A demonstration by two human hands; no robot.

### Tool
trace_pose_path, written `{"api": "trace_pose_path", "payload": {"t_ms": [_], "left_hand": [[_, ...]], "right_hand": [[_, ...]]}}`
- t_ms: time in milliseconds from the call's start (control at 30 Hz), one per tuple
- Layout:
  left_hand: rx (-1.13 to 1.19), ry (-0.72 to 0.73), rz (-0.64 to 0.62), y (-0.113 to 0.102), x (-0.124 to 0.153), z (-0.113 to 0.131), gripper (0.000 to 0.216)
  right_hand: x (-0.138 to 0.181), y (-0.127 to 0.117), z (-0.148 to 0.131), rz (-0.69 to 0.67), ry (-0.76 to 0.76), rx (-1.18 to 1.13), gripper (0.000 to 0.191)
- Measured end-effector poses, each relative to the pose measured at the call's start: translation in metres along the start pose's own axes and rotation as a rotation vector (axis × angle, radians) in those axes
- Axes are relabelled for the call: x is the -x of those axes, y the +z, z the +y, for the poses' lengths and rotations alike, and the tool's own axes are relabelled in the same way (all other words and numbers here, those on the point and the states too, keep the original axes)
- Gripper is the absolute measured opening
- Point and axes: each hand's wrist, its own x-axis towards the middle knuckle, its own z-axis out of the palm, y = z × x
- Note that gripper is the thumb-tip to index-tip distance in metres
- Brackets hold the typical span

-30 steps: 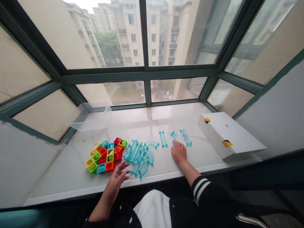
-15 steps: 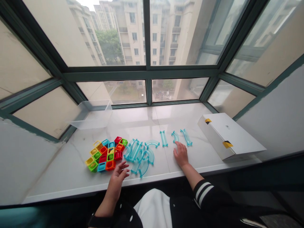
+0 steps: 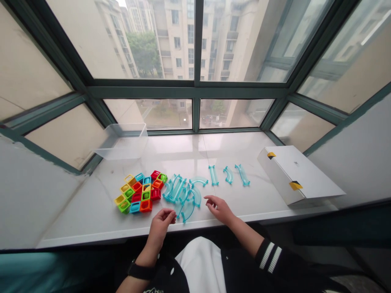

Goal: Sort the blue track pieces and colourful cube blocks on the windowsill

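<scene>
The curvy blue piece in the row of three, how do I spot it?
Find the white box at the right. To its left, three blue pieces lie in a row. The middle one is the curved piece, bending more than both neighbours.

No words or numbers can be read. A small grey mark on the lid of the white, flat-topped box, toward three o'clock, is too tiny to decipher; pale markings on the black, white-striped jacket, near seven o'clock, are cut off.

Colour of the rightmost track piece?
Translucent light blue: the rightmost track piece shows best in the head view.
</scene>
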Motion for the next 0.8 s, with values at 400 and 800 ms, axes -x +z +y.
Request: {"api": "trace_pose_path", "payload": {"t_ms": [400,800], "left_hand": [[-0.544,0.45,-0.239,0.003,0.011,0.004,0.039],[-0.855,0.608,-0.329,-0.002,0.005,-0.017,0.047]], "right_hand": [[0.0,0.044,-0.04,-0.327,-0.088,0.328,0.046],[0.002,0.047,-0.03,-0.271,-0.03,0.204,0.031]]}}
